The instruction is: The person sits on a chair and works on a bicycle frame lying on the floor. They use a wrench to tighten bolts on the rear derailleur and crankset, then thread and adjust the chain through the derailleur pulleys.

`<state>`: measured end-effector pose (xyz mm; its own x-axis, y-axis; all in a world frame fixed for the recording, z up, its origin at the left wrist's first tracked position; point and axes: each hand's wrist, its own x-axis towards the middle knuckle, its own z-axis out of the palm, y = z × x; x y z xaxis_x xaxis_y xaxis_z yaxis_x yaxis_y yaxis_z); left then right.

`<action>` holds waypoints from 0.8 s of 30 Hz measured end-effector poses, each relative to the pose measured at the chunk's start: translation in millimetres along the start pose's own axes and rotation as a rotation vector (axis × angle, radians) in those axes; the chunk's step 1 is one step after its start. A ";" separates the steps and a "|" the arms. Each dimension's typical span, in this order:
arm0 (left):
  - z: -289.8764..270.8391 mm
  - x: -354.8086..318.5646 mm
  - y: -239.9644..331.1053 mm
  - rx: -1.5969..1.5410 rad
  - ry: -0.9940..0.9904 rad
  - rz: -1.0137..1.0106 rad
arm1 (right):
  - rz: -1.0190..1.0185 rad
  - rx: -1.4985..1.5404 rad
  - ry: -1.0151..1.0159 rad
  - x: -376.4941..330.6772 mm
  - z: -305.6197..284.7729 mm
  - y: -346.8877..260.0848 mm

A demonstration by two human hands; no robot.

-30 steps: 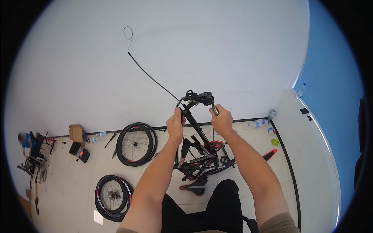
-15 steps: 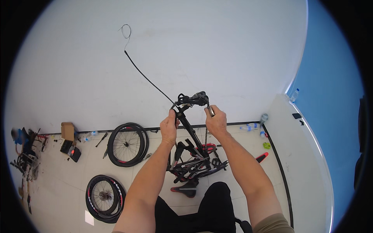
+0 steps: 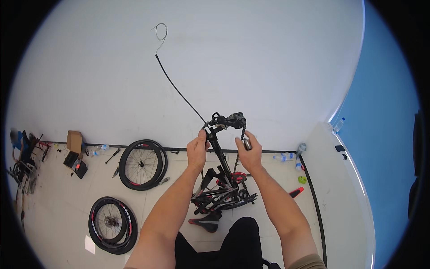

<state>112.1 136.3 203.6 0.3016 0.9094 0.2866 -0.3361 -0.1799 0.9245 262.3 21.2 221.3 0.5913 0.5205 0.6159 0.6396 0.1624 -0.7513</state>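
Note:
My left hand (image 3: 196, 151) is closed around the upper end of a dark bicycle frame (image 3: 219, 150), thumb uppermost. Beside it a rear derailleur (image 3: 232, 120) sits at the top of that end. A length of chain (image 3: 243, 133) hangs from the derailleur's right side toward my right hand (image 3: 251, 154). That hand is curled around a small, shiny metal tool (image 3: 247, 144), whose exact kind I cannot make out. From near my left fingers a black cable housing (image 3: 179, 93) rises up and left, ending in a loop of thin bare wire (image 3: 161, 32).
The frame's lower part, with a red chainring (image 3: 238, 177), is above a saddle (image 3: 207, 222) near my knees. Wheels (image 3: 142, 165) lie on the floor at left, by an open cardboard box (image 3: 75, 141). Plastic bottles (image 3: 284, 157) lie along the right wall.
The view has shifted slightly, so the scene sits a little differently. My right hand is now a bit lower relative to the derailleur, and more chain shows above it. The left hand keeps its grip.

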 end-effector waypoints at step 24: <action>-0.9 7.1 -14.0 0.091 0.025 0.000 | 0.017 -0.095 -0.018 -3.8 -1.9 28.8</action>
<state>118.1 145.6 192.5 0.2792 0.9181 0.2814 -0.2531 -0.2123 0.9439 279.4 22.4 197.8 0.5938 0.5378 0.5985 0.6740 0.0738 -0.7351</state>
